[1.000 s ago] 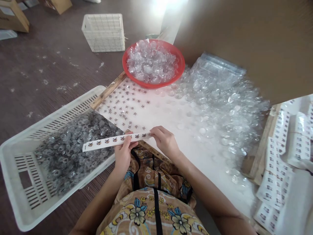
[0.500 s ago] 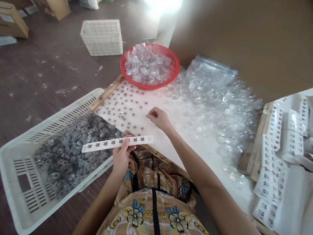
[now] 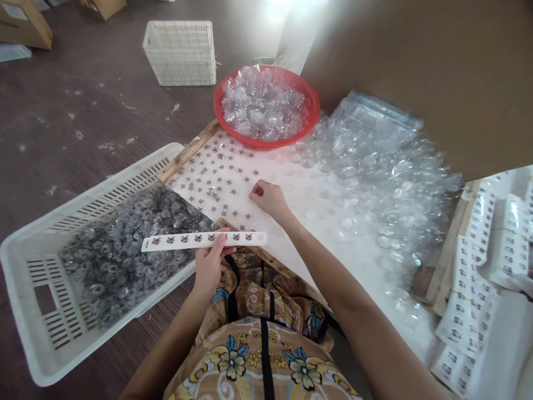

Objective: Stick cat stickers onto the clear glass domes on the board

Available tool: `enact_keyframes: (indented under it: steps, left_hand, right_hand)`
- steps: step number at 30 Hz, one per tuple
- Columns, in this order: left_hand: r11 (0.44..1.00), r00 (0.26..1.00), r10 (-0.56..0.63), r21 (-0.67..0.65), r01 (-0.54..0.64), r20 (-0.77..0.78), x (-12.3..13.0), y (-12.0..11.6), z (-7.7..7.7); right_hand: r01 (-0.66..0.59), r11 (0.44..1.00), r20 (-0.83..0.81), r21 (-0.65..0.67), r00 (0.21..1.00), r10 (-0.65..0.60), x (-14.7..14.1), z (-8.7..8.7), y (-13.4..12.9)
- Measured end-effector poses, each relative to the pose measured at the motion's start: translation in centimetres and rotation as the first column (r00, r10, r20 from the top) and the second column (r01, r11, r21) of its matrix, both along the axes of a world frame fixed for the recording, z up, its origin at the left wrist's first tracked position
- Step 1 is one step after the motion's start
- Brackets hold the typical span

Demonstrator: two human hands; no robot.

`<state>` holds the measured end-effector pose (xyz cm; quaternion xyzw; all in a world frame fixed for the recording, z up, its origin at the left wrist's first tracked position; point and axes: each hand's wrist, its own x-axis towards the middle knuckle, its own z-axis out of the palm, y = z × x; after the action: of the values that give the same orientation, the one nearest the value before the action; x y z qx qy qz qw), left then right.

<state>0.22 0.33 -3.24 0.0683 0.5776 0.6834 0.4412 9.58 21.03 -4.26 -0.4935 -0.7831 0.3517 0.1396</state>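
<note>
Between the thumb and fingers of my left hand (image 3: 210, 260) is a white strip of stickers (image 3: 191, 239) printed with a row of small dark animal faces. The strip lies level above the near table edge and the crate's corner. Low over the white tabletop (image 3: 287, 244), my right hand (image 3: 270, 198) is closed with thumb and fingertips together; whatever is in the pinch is too small to make out. Left of that hand, several small printed faces (image 3: 216, 191) lie spread on the table. Clear round plastic pieces (image 3: 333, 205) lie to its right.
A white crate (image 3: 25, 311) of clear and dark round pieces stands at left. At the table's back sits a red basin (image 3: 308, 130) heaped with clear pieces, beside a plastic bag (image 3: 375, 119). More sticker sheets (image 3: 468, 300) lie at right. A white basket (image 3: 181, 55) stands on the floor.
The view has shifted slightly, so most things sit a little farther right. My left hand still holds the strip, now more level. My right hand stays pinched over nearly the same spot.
</note>
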Motion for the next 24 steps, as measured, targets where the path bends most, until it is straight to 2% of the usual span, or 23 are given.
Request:
enact_keyframes:
  steps: [5,9,13,15,18,20,22,24]
  left_hand:
    - [0.999,0.999,-0.036,0.009,0.036,-0.023,0.1,0.0,-0.1]
    - [0.998,0.997,-0.057,0.006,0.057,-0.058,0.4,0.0,0.2]
    - [0.997,0.994,-0.075,-0.007,0.075,-0.083,0.4,0.0,0.1]
    - [0.997,0.993,-0.071,-0.011,0.071,-0.092,0.4,0.1,0.0]
    - [0.998,0.992,-0.064,-0.021,0.062,-0.109,0.4,0.3,-0.4]
    - [0.997,0.991,-0.071,-0.03,0.068,-0.116,0.4,0.6,-0.6]
    - [0.997,0.992,-0.075,-0.035,0.072,-0.102,0.6,0.9,-0.7]
    - [0.998,0.995,-0.062,-0.036,0.059,-0.076,0.6,1.1,-0.8]
  right_hand:
    - [-0.047,0.99,0.077,0.131,0.996,0.037,-0.9,-0.1,-1.2]
    - [-0.054,0.993,0.069,0.107,0.997,0.046,-1.0,0.0,-0.9]
    - [-0.055,0.993,0.013,0.109,0.998,0.054,0.6,1.3,-1.7]
    - [-0.138,0.99,-0.053,0.037,0.989,0.14,2.0,2.2,-2.9]
    - [-0.347,0.934,-0.158,-0.087,0.93,0.331,4.1,3.2,-5.3]
    - [-0.374,0.927,-0.159,-0.034,0.918,0.364,5.0,3.3,-6.7]
    - [-0.334,0.94,-0.133,0.072,0.931,0.34,5.4,3.0,-7.6]
    - [-0.32,0.94,-0.136,0.117,0.933,0.334,5.4,2.6,-8.0]
